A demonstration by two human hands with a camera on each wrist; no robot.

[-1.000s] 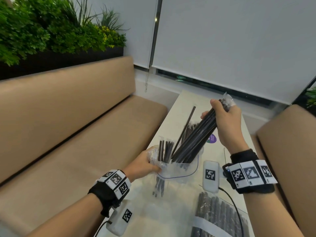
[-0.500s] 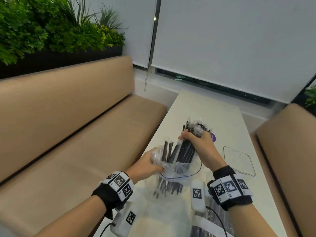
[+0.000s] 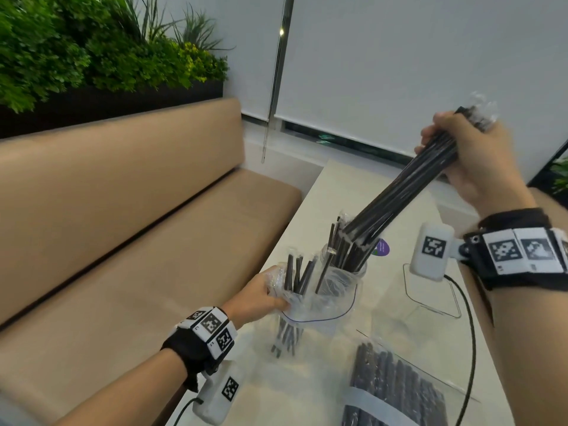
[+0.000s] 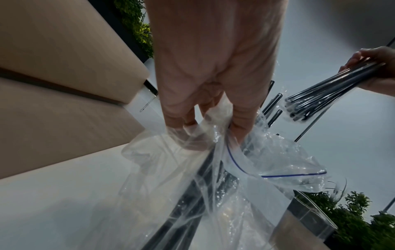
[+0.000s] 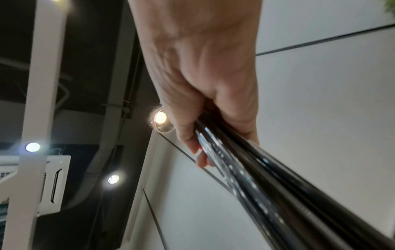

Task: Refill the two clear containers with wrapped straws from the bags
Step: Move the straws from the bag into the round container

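The right hand [image 3: 467, 158] is clenched round a bundle of black straws [image 3: 405, 192], raised and slanting down toward the jar [image 3: 344, 272] mid-table [image 3: 338, 192]. The left hand [image 3: 261, 298] pinches the open bag [image 3: 319, 305] near the table's left edge. A full bag [image 3: 396, 392] lies at the near edge.

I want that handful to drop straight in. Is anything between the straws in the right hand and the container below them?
Yes. The container already holds straws that stick up past its rim, and the lower tips of the bundle gripped by the right hand sit right among them. No lid shows on it.
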